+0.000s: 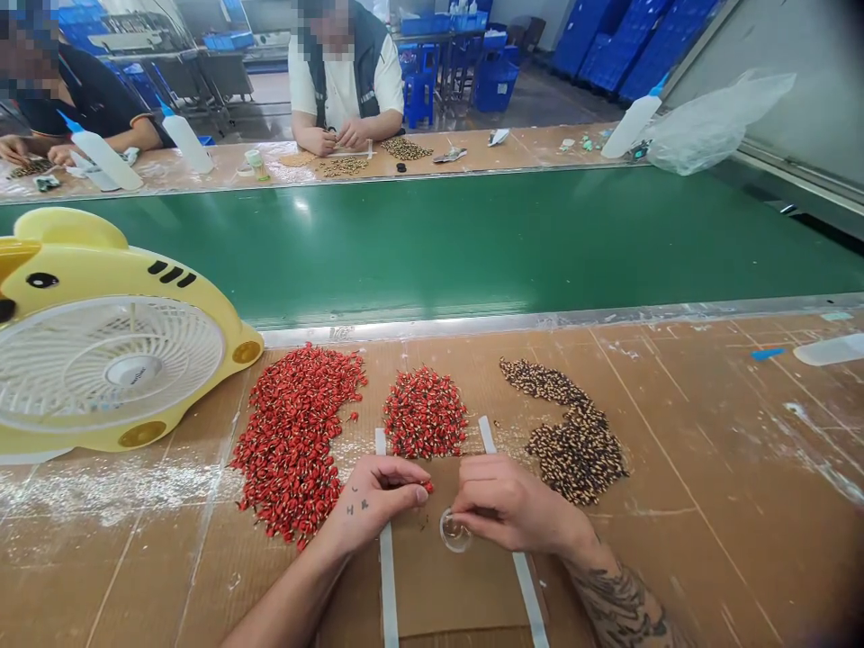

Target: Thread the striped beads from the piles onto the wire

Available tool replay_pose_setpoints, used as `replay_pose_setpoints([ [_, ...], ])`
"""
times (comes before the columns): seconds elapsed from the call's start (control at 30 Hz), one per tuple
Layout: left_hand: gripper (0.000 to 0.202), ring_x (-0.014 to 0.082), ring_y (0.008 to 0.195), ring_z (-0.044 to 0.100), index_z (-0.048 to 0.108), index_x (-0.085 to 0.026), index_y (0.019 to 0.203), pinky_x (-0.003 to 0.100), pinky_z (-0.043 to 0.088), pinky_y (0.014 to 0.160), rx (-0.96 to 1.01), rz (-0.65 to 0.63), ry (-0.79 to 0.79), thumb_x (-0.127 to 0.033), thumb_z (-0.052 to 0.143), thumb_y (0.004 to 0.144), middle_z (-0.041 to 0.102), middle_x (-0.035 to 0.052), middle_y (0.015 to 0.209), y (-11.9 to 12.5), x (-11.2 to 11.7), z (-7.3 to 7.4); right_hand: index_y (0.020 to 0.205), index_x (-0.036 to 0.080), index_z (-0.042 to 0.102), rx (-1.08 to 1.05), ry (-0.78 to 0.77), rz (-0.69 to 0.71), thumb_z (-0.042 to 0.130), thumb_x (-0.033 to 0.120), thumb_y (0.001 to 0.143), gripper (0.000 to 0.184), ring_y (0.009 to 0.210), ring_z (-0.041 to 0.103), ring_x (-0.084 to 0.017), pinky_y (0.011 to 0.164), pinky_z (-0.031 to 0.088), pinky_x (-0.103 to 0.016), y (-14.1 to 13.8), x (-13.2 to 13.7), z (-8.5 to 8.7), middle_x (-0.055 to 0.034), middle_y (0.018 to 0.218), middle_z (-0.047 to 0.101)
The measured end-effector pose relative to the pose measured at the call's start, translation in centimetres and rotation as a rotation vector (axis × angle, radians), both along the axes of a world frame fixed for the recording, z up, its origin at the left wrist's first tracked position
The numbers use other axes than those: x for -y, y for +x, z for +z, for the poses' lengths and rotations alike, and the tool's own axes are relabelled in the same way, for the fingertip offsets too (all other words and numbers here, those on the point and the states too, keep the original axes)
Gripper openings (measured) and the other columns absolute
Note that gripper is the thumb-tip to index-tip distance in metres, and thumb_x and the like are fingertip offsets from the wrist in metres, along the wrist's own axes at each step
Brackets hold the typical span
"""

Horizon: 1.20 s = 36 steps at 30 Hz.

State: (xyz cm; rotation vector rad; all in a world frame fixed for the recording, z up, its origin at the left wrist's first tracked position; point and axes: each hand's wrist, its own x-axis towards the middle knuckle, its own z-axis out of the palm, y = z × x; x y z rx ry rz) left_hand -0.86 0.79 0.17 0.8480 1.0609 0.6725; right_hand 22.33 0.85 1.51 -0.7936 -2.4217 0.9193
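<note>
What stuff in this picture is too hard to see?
Head view: what the left hand pinches, hidden by its fingers.
Head view: small clear round thing at the right hand, too small to name.
Head view: yellow fan, cut off by the left edge.

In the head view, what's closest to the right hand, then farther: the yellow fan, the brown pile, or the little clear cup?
1. Little clear cup, at the right hand, by its fingers.
2. Brown pile, just beyond on the right.
3. Yellow fan, far off on the left.
</note>
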Motion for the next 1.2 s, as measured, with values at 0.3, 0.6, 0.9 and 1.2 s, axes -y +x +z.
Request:
replay_pose_setpoints([
  [0.3,0.014,0.0118,0.056,0.058,0.078,-0.014,0.076,0.022,0.043,0.056,-0.067,-0.026,0.016,-0.024,0.079,0.066,0.072,0.0023,0.063,0.5,0.1,0.8,0.077,0.018,0.066,-0.326,-0.086,-0.227,0.060,0.024,0.092,0.017,0.059,0.052,-0.014,0.057,0.039,-0.027,1.4,0.3,1.1,-0.0008,0.062,0.060],
  [0.6,0.012,0.0105,0.056,0.056,0.075,-0.013,0.074,0.021,0.040,0.056,-0.043,-0.053,0.030,-0.022,0.078,0.066,0.071,0.0020,0.065,0.7,0.0,1.3,0.078,0.019,0.068,-0.388,-0.025,-0.375,0.062,0.022,0.089,0.013,0.058,0.054,-0.015,0.056,0.042,-0.029,-0.1,0.5,0.5,-0.0019,0.062,0.061],
  [0.9,0.014,0.0111,0.057,0.057,0.075,-0.013,0.077,0.022,0.042,0.057,-0.022,-0.034,0.035,-0.024,0.078,0.068,0.071,0.0022,0.067,0.4,0.1,0.5,0.075,0.019,0.064,-0.286,0.006,-0.378,0.060,0.022,0.089,0.015,0.059,0.053,-0.015,0.057,0.041,-0.027,-0.2,0.4,0.6,-0.0009,0.063,0.059],
  [1.2,0.016,0.0111,0.057,0.057,0.073,-0.013,0.075,0.021,0.041,0.057,-0.050,0.017,0.047,-0.024,0.080,0.067,0.069,0.0012,0.064,0.5,-0.1,1.1,0.066,0.019,0.057,-0.233,0.028,-0.445,0.056,0.025,0.092,0.026,0.055,0.047,-0.013,0.055,0.035,-0.026,-0.1,0.4,0.4,0.0012,0.059,0.050],
])
